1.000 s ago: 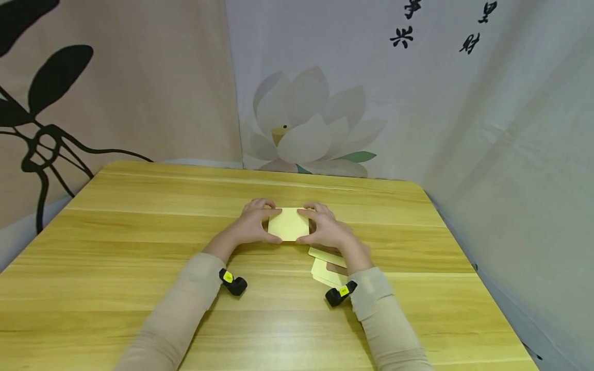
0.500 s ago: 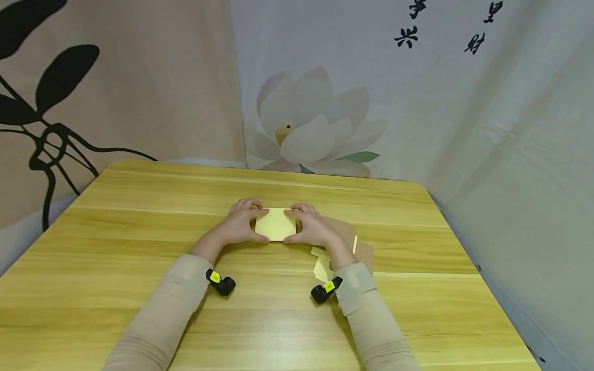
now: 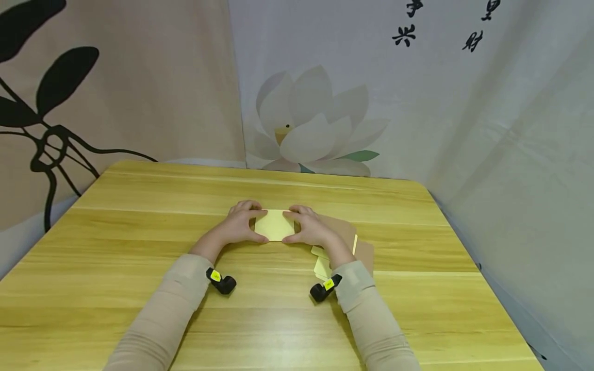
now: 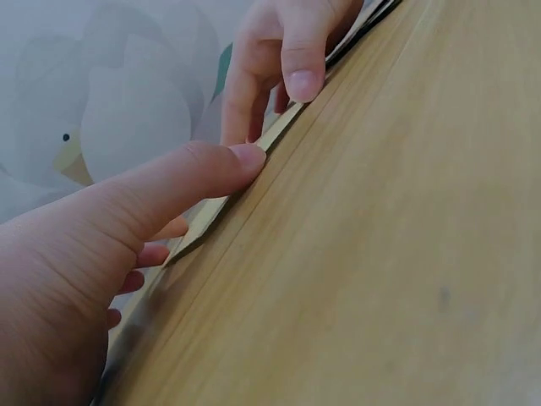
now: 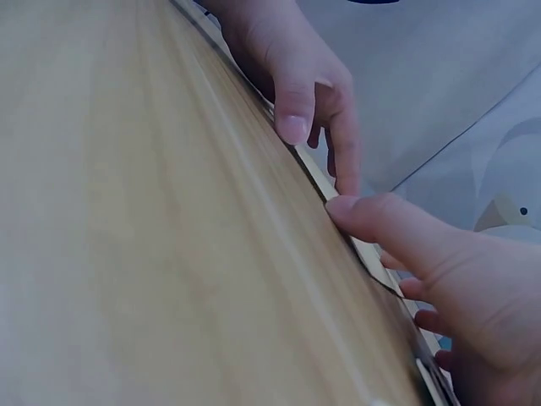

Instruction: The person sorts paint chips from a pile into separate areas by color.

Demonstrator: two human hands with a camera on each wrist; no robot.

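A pale yellow rectangular card (image 3: 275, 225) lies flat near the middle of the table, held from both sides. My left hand (image 3: 237, 224) grips its left end, thumb along the near edge and fingers at the far edge. At the right end, my right hand (image 3: 312, 228) holds it the same way. Seen from the left wrist, the card (image 4: 203, 222) is a thin, low strip close over the wood, under the thumb. The right wrist view likewise has the thumb at the card's near edge (image 5: 365, 252).
Partly under my right forearm lie several loose cards, some brown side up (image 3: 342, 228) and some pale yellow (image 3: 322, 268). The wooden table (image 3: 139, 247) reaches back to a printed curtain (image 3: 315, 118) with a lotus. Small black cameras (image 3: 226, 284) sit at both wrists.
Both hands have moved left together with the yellow card, uncovering more of the brown cards beside the right forearm. Over the last half second they have barely moved.
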